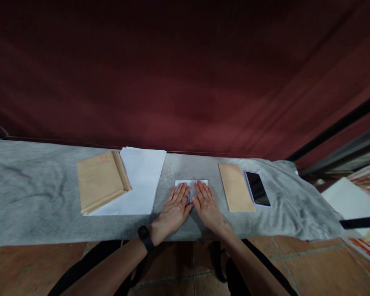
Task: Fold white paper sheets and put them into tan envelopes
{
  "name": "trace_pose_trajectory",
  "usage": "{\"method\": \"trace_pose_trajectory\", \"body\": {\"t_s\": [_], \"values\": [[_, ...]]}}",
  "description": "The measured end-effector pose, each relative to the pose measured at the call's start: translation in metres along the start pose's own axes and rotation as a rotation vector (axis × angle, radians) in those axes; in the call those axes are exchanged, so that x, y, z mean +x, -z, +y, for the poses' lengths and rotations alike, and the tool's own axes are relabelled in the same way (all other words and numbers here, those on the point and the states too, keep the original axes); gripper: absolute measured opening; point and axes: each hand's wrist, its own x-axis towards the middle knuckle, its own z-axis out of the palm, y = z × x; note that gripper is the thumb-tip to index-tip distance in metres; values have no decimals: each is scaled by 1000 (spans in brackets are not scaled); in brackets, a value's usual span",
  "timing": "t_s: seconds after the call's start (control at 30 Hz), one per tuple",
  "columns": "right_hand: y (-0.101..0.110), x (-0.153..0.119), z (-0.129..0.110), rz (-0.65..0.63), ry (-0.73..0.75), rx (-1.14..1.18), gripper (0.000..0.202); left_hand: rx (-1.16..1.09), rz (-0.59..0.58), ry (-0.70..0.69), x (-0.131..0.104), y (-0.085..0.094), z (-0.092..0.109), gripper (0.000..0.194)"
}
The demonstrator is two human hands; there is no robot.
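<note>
A small folded piece of white paper (191, 182) lies flat on the grey cloth in front of me. My left hand (176, 205) presses on its left part with outstretched fingers. On its right part rests my right hand (207, 204), also flat and with straight fingers. Both hands cover most of the paper, so its lower part is largely hidden. To the right of my right hand lies a single brown envelope (237, 189). Left of my hands is a stack of white sheets (143, 176), partly beneath a pile of brown envelopes (100, 179).
A phone (258, 189) in a light purple case sits right of the single envelope. Grey cloth (37, 189) covers the long narrow table, with some wrinkles. A dark red curtain-like surface (185, 82) rises behind it. Tiled floor (320, 267) shows below.
</note>
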Motion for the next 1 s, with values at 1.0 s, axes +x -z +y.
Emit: {"method": "trace_pose_trajectory", "body": {"t_s": [1.0], "values": [[-10, -6, 9, -41, 23, -58, 56, 27, 2, 48, -9, 8, -9, 57]]}}
